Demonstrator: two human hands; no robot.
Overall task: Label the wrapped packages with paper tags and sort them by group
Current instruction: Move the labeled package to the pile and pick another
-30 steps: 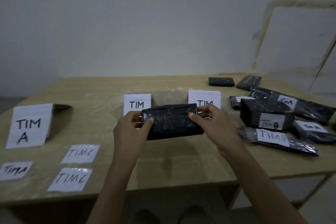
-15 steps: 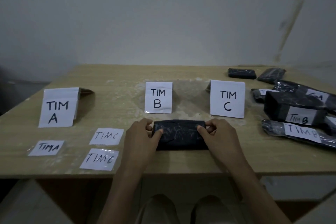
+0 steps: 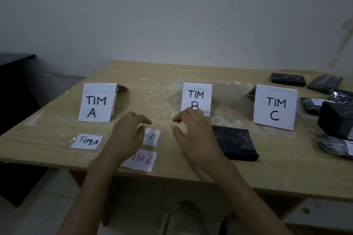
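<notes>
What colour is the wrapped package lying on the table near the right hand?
The package is black with faint pale creases, seen in the head view.

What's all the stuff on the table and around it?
table: one, light wood, fills the middle.
standing signs: three, white, in a row: TIM A, TIM B, TIM C.
paper tags: three, white, flat at front left: TIMA, two TIMC.
wrapped package: one, black, lying flat at front middle.
other wrapped packages: several, black, some tagged, piled at the right edge.
furniture: one piece, dark, left of the table.
left hand: over the TIMC tags, holding nothing.
right hand: in front of TIM B, holding nothing.
</notes>
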